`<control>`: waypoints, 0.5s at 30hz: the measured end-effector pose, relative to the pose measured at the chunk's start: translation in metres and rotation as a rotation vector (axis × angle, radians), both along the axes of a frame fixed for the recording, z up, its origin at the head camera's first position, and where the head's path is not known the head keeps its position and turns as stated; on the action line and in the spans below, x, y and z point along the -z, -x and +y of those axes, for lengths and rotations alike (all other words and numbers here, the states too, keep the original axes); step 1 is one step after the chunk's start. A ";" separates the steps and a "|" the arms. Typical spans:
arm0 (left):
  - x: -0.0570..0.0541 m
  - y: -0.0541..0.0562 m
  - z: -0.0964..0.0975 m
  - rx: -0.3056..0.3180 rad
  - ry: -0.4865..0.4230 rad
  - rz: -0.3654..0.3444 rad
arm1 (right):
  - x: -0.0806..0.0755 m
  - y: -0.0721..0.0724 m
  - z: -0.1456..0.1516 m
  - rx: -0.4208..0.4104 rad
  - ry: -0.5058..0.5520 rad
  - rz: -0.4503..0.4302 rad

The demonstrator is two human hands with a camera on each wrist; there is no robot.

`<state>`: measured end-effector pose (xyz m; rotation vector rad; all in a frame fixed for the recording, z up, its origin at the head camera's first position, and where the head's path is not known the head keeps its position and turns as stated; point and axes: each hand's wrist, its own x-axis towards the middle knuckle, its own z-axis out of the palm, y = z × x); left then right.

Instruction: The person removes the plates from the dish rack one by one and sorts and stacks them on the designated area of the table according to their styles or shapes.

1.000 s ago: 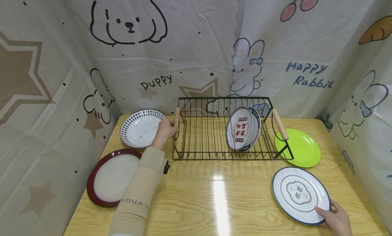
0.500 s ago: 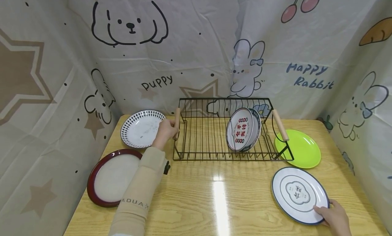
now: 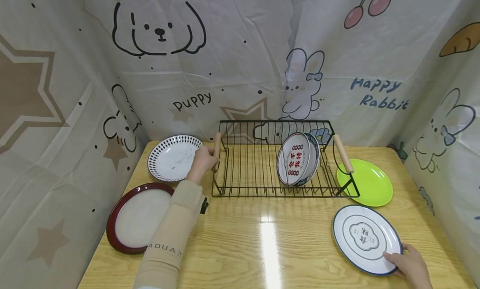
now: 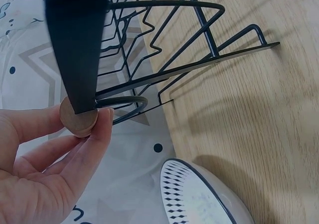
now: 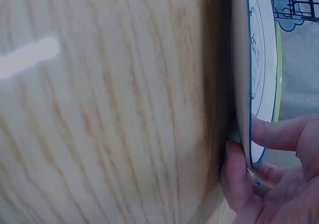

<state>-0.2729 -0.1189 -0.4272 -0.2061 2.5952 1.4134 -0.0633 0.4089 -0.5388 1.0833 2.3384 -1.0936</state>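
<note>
My left hand (image 3: 203, 160) grips the left wooden handle (image 3: 217, 151) of a black wire dish rack (image 3: 247, 168); the left wrist view shows thumb and fingers around the round handle (image 4: 79, 118). At the lower right, my right hand (image 3: 410, 264) pinches the rim of a white plate with a blue edge (image 3: 348, 234), thumb on top and fingers beneath. Inside the rack's right half, a white bowl with red characters (image 3: 294, 159) leans on its side, with another dark-patterned dish (image 3: 315, 155) mostly hidden behind it.
A white bowl with black diamonds (image 3: 172, 157) stands left of the rack. In front of it lies a cream plate with a dark red rim (image 3: 142, 218). A lime green plate (image 3: 375, 182) sits partly under the rack's right end. Patterned cloth (image 3: 243, 51) surrounds the wooden table (image 3: 232, 239).
The white plate in my right hand has shifted very slightly left at its near edge. My left hand stays on the rack handle.
</note>
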 end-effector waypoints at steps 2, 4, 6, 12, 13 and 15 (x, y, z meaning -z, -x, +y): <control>0.000 0.000 0.000 0.003 0.014 0.007 | -0.001 0.001 0.001 -0.030 -0.004 -0.006; 0.001 0.000 0.000 0.005 0.024 0.012 | -0.004 0.001 0.001 -0.087 -0.023 -0.021; 0.001 0.000 0.000 0.005 0.028 0.018 | -0.010 0.003 0.004 -0.175 -0.051 -0.033; 0.000 -0.001 0.000 -0.002 0.014 0.009 | -0.045 0.015 -0.002 -0.234 -0.268 0.095; -0.001 -0.001 0.001 -0.003 0.013 0.007 | -0.051 0.019 -0.006 -0.191 -0.303 0.155; -0.001 -0.001 0.001 -0.004 0.009 0.006 | -0.064 0.026 -0.014 -0.108 -0.356 0.283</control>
